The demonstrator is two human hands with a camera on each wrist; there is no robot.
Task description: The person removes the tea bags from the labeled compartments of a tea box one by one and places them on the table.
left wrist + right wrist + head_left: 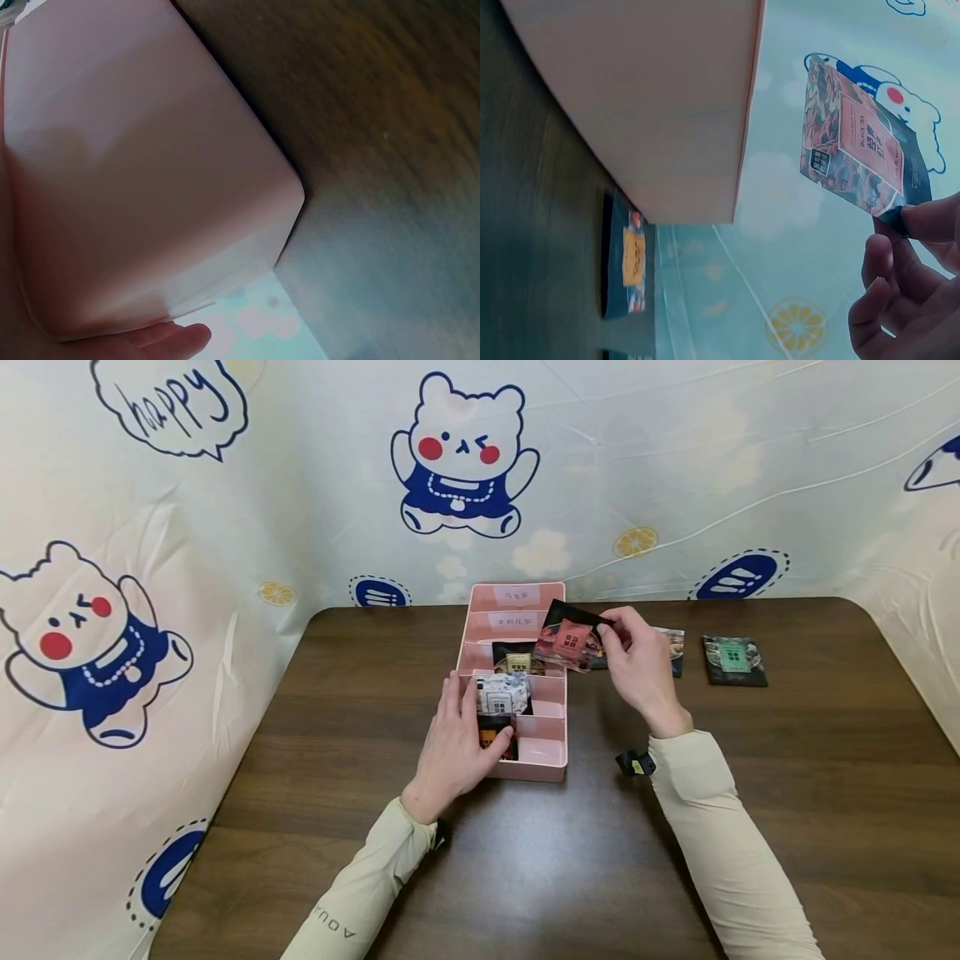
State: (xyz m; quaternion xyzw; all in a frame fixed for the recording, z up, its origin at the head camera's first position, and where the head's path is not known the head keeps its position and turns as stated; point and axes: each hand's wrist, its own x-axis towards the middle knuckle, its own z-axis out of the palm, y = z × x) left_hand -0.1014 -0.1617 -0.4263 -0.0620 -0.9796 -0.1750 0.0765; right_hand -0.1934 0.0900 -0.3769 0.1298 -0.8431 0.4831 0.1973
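Note:
My right hand (637, 664) pinches a black tea sachet with a pink label (566, 639) by its corner. It holds the sachet tilted over the right rim of a pink divided box (552, 771). In the right wrist view the label of that tea sachet (870, 139) reads "BLACK TEA". My left hand (453, 747) rests along the box's left rim, fingers extended and thumb across the front compartment. Near its thumb sits a dark sachet with an orange label (489, 739). Behind that lie a white-and-blue sachet (502, 693) and a dark one with a yellow label (517, 660).
Paper labels mark the box's two rear compartments. To the right, on the wooden table (787, 793), lies a dark sachet with a green label (733, 660). Other sachets (675, 647) are partly hidden behind my right hand. A printed curtain (637, 460) hangs behind the table.

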